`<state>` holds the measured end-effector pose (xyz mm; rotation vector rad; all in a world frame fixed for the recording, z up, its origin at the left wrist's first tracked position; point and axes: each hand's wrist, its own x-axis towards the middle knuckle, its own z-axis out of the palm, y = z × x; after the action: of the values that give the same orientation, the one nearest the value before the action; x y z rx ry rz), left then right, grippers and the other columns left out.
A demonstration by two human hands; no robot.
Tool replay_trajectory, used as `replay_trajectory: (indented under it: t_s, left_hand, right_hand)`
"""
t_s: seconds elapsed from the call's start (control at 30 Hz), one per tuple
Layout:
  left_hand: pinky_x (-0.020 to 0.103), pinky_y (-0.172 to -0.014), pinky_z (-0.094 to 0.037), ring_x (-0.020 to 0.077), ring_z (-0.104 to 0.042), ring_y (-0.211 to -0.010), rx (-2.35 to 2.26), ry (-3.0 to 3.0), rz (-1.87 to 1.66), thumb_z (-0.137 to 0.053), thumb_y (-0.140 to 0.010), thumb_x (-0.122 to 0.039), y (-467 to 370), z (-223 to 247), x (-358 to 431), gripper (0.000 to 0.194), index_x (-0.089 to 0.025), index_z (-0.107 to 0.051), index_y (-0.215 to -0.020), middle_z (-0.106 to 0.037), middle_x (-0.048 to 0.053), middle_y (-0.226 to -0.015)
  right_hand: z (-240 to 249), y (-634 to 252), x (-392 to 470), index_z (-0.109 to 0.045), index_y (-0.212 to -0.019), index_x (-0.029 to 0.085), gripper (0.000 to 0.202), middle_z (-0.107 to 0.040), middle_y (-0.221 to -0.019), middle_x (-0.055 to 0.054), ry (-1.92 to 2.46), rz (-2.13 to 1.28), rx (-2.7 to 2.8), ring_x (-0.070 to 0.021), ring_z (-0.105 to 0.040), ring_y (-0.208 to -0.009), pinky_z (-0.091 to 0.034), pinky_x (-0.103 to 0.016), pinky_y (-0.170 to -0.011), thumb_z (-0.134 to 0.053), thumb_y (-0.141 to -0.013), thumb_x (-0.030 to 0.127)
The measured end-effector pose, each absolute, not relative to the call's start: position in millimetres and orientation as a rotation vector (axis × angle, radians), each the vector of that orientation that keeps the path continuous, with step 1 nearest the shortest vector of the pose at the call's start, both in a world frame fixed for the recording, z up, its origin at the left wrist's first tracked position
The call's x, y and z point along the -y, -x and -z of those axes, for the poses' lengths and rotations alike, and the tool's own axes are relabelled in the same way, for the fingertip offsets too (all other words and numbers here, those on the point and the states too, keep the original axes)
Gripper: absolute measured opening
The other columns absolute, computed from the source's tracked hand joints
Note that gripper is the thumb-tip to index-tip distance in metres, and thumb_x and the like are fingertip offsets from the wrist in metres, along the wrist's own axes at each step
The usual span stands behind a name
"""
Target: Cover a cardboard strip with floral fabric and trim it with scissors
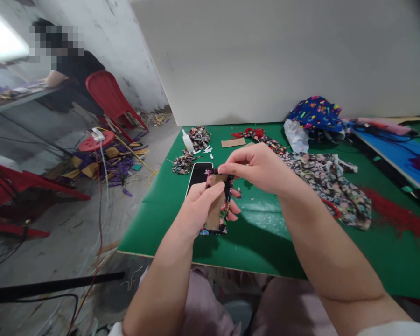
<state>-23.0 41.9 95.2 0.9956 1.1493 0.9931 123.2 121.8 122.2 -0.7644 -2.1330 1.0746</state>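
Overlapping the phone (199,173) (partly) is floral-edged card (215,215).

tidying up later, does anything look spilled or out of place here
Yes. Loose red fibers are strewn over the right of the green table, and a whitish patch, perhaps powder or glare, marks its middle. On the floor, purple and tan scraps lie heaped untidily by the red stool. The held card looks undamaged.
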Motion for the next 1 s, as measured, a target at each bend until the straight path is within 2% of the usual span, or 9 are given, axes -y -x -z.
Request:
replay_trajectory:
  t_s: [0.1,0.2,0.33,0.6,0.73,0.87,1.0]
  left_hand:
    - [0.025,-0.049,-0.049,0.0174,-0.064,-0.055,-1.174,-0.991,-0.999,-0.048,-0.079,-0.055,25,-89,-46,0.045,-0.013,-0.065,-0.08,-0.068,0.006,-0.062]
    - [0.021,-0.04,-0.042,0.0118,-0.056,-0.043,-1.295,-1.009,-1.187,-0.053,-0.078,-0.053,26,-84,-48,0.04,-0.015,-0.063,-0.07,-0.063,0.001,-0.054]
    - [0.02,-0.032,-0.033,0.0087,-0.047,-0.035,-1.381,-0.983,-1.393,-0.05,-0.081,-0.05,26,-84,-49,0.039,-0.017,-0.057,-0.06,-0.054,-0.003,-0.045]
    - [0.021,-0.036,-0.03,0.0074,-0.044,-0.037,-1.446,-1.08,-1.498,-0.053,-0.08,-0.048,30,-77,-47,0.041,-0.017,-0.052,-0.054,-0.051,-0.004,-0.045]
    - [0.021,-0.037,-0.031,0.0074,-0.044,-0.039,-1.428,-1.108,-1.529,-0.052,-0.081,-0.048,30,-77,-47,0.04,-0.016,-0.053,-0.056,-0.052,-0.003,-0.046]
    - [0.02,-0.036,-0.028,0.0075,-0.043,-0.038,-1.399,-1.126,-1.511,-0.053,-0.08,-0.052,29,-78,-47,0.042,-0.016,-0.054,-0.058,-0.05,-0.003,-0.045]
    - [0.02,-0.034,-0.025,0.0061,-0.039,-0.036,-1.379,-1.187,-1.529,-0.055,-0.077,-0.053,29,-76,-47,0.046,-0.016,-0.049,-0.051,-0.047,-0.004,-0.042]
  right_hand:
    - [-120,-122,-125,-0.058,-0.056,0.013,0.043,-0.041,-0.047,0.004,0.789,-0.951,2.192,-0.0049,-0.03,-0.045,-0.021,-0.023,-0.043,-0.056,-0.078,0.05]
    - [-116,-121,-129,-0.054,-0.053,0.014,0.049,-0.036,-0.045,0.005,0.794,-0.97,2.143,-0.005,-0.03,-0.044,-0.021,-0.023,-0.044,-0.051,-0.079,0.056]
    - [-114,-118,-130,-0.057,-0.059,0.014,0.055,-0.042,-0.048,0.003,0.741,-1.144,2.098,-0.0061,-0.039,-0.047,-0.027,-0.021,-0.047,-0.038,-0.084,0.058]
    - [-108,-108,-125,-0.041,-0.052,0.015,0.047,-0.036,-0.048,0.006,0.645,-1.256,2.16,-0.004,-0.03,-0.046,-0.022,-0.02,-0.044,-0.053,-0.079,0.053]
    - [-109,-110,-126,-0.047,-0.054,0.015,0.045,-0.042,-0.049,0.005,0.628,-1.314,2.152,-0.0047,-0.034,-0.046,-0.026,-0.02,-0.044,-0.053,-0.079,0.051]
    - [-116,-121,-129,-0.055,-0.062,0.014,0.041,-0.053,-0.056,0.001,0.521,-1.451,2.166,-0.0075,-0.047,-0.054,-0.035,-0.02,-0.051,-0.049,-0.082,0.049]
    - [-123,-131,-129,-0.063,-0.072,0.014,0.028,-0.058,-0.06,0.001,0.561,-1.404,2.293,-0.0098,-0.053,-0.059,-0.037,-0.02,-0.052,-0.06,-0.077,0.042]
